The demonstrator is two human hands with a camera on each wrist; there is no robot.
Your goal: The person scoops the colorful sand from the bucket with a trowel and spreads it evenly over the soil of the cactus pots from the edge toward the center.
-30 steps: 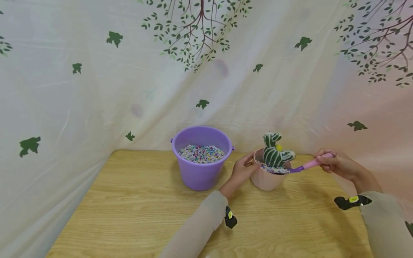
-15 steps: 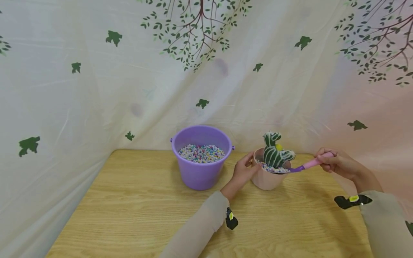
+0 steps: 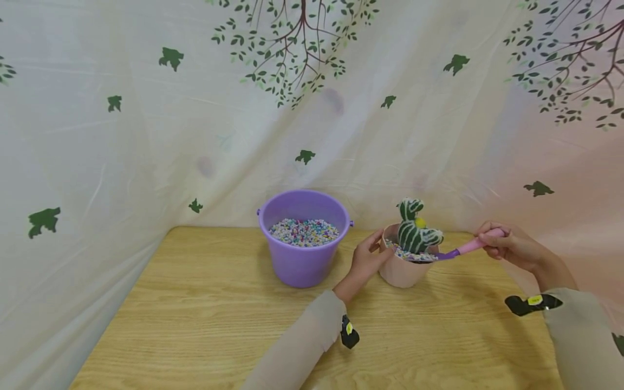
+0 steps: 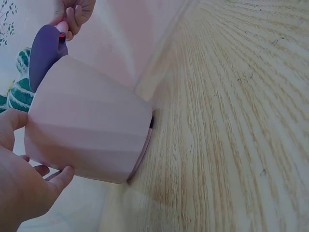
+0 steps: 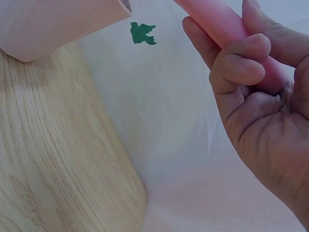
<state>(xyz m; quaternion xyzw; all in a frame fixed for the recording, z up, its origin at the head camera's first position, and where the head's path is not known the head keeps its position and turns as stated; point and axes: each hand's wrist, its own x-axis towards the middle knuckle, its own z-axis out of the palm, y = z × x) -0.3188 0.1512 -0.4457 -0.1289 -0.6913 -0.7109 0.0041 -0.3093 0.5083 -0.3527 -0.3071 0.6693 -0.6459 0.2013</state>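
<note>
In the head view, a pale pink flowerpot [image 3: 404,273] stands on the table with a plush green-and-white striped cactus [image 3: 413,238] upright inside it. My left hand [image 3: 365,259] holds the pot from its left side, with fingertips at the rim. The left wrist view shows the same hand [image 4: 29,179] against the pot's wall [image 4: 91,121]. My right hand [image 3: 517,248] grips the pink handle [image 3: 473,247] of a small toy trowel. Its purple blade [image 4: 44,53] lies over the pot's near right rim, bearing small multicoloured beads [image 3: 414,255]. Fingers curl round the handle [image 5: 217,21] in the right wrist view.
Left of the pot stands a purple bucket [image 3: 302,268], partly filled with multicoloured beads [image 3: 304,233]. Both containers rest on a wooden table [image 3: 219,325] near its back edge. A pale cloth backdrop [image 3: 234,135] with printed branches and birds hangs right behind.
</note>
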